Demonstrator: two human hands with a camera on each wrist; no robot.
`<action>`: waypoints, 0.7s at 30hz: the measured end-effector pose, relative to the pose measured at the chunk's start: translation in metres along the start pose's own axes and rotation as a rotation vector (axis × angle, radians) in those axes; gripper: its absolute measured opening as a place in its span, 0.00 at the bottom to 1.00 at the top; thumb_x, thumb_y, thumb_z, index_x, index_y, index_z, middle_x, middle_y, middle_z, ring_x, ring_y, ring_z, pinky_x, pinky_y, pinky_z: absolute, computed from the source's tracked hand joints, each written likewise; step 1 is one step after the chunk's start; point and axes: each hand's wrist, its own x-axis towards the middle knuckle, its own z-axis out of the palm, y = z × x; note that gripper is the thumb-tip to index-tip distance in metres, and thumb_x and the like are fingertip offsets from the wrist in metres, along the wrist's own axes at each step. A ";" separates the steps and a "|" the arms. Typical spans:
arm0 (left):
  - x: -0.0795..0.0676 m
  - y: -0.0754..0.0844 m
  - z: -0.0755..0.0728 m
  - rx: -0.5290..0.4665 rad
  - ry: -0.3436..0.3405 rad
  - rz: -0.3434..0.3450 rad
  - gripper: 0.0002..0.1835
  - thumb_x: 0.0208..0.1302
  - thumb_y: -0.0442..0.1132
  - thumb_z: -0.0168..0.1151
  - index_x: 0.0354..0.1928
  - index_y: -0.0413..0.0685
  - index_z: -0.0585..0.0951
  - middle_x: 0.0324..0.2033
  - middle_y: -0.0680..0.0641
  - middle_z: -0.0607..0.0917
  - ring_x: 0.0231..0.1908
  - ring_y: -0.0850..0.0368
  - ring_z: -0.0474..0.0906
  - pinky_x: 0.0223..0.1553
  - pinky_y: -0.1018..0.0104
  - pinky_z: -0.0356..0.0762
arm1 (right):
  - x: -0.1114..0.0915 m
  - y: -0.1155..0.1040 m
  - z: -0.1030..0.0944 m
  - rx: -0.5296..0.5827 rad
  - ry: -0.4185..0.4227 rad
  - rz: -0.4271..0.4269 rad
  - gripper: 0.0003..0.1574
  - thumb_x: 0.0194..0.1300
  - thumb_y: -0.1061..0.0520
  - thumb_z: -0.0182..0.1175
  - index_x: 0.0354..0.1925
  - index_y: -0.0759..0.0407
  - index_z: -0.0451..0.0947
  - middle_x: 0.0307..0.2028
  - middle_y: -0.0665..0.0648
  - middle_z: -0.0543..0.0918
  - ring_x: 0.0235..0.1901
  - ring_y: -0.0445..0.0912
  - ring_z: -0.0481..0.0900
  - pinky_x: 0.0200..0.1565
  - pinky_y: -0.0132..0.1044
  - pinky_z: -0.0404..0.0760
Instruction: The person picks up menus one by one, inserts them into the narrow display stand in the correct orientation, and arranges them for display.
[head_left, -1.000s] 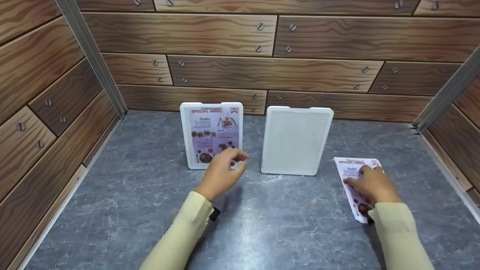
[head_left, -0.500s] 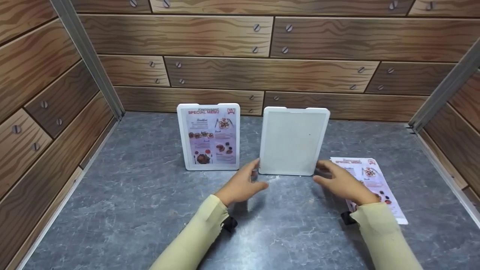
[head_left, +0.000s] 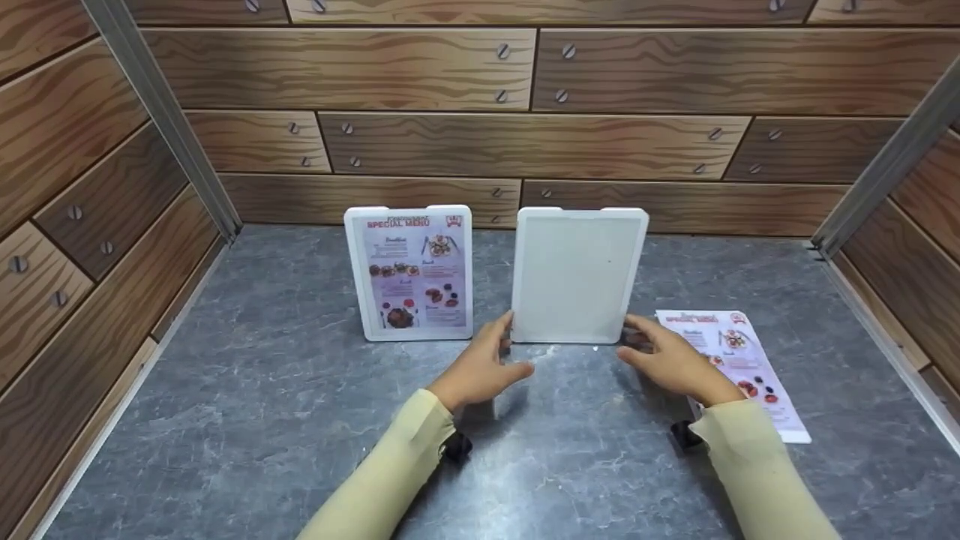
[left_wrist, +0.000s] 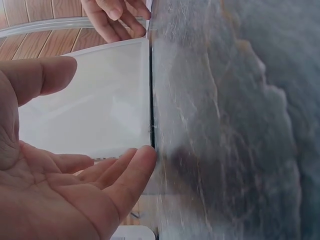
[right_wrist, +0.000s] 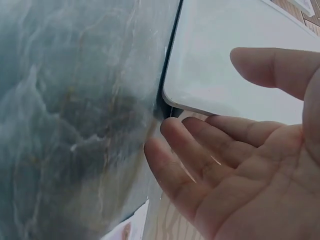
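Observation:
A blank white sign holder (head_left: 577,277) stands upright, leaning back a little, with my hands at its two lower sides. My left hand (head_left: 480,369) has its fingertips right at the lower left edge, thumb held apart in front. On the other side my right hand (head_left: 675,364) reaches to the lower right edge, its fingers loosely extended; in the right wrist view the fingertips are beside the holder's rounded corner (right_wrist: 172,97). A loose printed menu sheet (head_left: 750,367) lies flat on the table, partly covered by my right hand and forearm.
To the left stands a matching white holder (head_left: 356,277) with a "Special Menu" sheet (head_left: 416,281) in it. The grey marbled tabletop (head_left: 247,420) is bounded by wood-patterned walls (head_left: 420,142) behind and at both sides.
My right hand has let go of the menu sheet and moved left to the blank holder; my left hand has moved right, away from the filled one. The blank holder has shifted slightly back.

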 end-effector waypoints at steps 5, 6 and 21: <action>-0.001 0.001 -0.003 -0.015 0.013 0.003 0.46 0.68 0.41 0.68 0.82 0.46 0.53 0.74 0.39 0.64 0.71 0.42 0.66 0.69 0.49 0.69 | -0.001 0.000 -0.004 -0.055 0.005 0.008 0.42 0.76 0.54 0.60 0.77 0.71 0.56 0.72 0.76 0.66 0.68 0.70 0.70 0.67 0.64 0.68; -0.002 0.002 -0.004 -0.014 0.019 0.013 0.45 0.68 0.41 0.67 0.81 0.46 0.55 0.74 0.39 0.65 0.70 0.42 0.67 0.68 0.49 0.70 | -0.001 0.001 -0.006 -0.080 0.017 0.002 0.42 0.76 0.54 0.60 0.76 0.72 0.57 0.71 0.76 0.66 0.68 0.71 0.69 0.67 0.65 0.67; -0.009 0.017 -0.009 0.070 0.002 0.133 0.31 0.71 0.41 0.64 0.73 0.44 0.69 0.68 0.38 0.74 0.66 0.40 0.72 0.67 0.47 0.71 | -0.022 0.019 -0.034 -0.508 -0.006 0.148 0.31 0.68 0.50 0.60 0.57 0.75 0.75 0.51 0.81 0.74 0.48 0.72 0.76 0.50 0.67 0.74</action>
